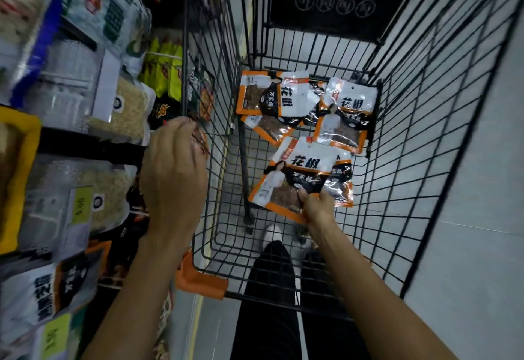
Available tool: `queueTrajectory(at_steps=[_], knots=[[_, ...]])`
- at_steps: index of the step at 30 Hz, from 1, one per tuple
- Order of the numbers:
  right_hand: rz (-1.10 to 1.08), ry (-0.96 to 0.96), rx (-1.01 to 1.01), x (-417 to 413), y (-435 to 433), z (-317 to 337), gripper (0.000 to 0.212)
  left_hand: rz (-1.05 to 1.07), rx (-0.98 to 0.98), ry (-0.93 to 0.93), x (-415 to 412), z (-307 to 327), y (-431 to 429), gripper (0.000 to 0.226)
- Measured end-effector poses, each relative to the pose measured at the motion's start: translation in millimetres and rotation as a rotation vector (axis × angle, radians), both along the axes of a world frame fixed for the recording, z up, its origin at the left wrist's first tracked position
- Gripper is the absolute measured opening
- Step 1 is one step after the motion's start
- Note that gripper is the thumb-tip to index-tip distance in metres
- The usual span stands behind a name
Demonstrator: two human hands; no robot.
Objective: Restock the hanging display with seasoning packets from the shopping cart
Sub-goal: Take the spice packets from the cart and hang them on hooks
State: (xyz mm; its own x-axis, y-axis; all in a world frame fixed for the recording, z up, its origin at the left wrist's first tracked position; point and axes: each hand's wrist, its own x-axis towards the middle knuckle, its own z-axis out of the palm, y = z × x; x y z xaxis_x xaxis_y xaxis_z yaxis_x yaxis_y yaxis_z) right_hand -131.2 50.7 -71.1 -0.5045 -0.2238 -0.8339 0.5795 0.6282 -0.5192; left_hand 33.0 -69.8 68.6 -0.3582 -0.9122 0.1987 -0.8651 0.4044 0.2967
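Several white, orange and black seasoning packets lie in the black wire shopping cart [425, 138]. My right hand [319, 206] reaches into the cart and pinches the lower edge of the nearest seasoning packet [303, 172]. More packets [276, 94] lie at the far end of the cart. My left hand [174, 172] is raised beside the hanging display [93, 184] on the left, fingers curled on a packet [202, 143] that is mostly hidden behind the hand.
Hanging bags of grains and other packets with yellow price tags [82, 203] fill the display at left. The cart's orange handle corner [198, 280] is near my left forearm. My dark trousers and a shoe [272, 235] show through the cart. Pale floor lies at right.
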Motion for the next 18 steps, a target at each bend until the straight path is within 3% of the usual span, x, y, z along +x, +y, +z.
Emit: queueTrajectory(at_steps=[2,6,8,10,14,15,18], knots=[[-0.006,-0.017,-0.079,-6,16,25,0.009,-0.065,0.058,0.05,-19,-2,9,0.028],[-0.02,-0.208,-0.337,-16,30,56,0.009,0.099,0.707,0.31,-48,-26,16,0.05],[0.072,-0.306,-0.42,-19,29,60,0.016,0.214,1.067,0.48,-51,-44,17,0.058],[0.182,-0.381,-0.449,-20,24,57,0.022,0.307,1.289,0.601,-46,-60,18,0.062],[0.274,-0.384,-0.387,-28,14,37,0.02,0.474,1.506,0.802,-38,-87,23,0.114],[0.302,-0.313,-0.359,-31,12,29,0.022,0.493,1.522,0.814,-38,-92,23,0.105],[0.385,0.137,-0.165,-53,5,-6,0.031,0.545,1.479,0.827,-41,-107,23,0.021]])
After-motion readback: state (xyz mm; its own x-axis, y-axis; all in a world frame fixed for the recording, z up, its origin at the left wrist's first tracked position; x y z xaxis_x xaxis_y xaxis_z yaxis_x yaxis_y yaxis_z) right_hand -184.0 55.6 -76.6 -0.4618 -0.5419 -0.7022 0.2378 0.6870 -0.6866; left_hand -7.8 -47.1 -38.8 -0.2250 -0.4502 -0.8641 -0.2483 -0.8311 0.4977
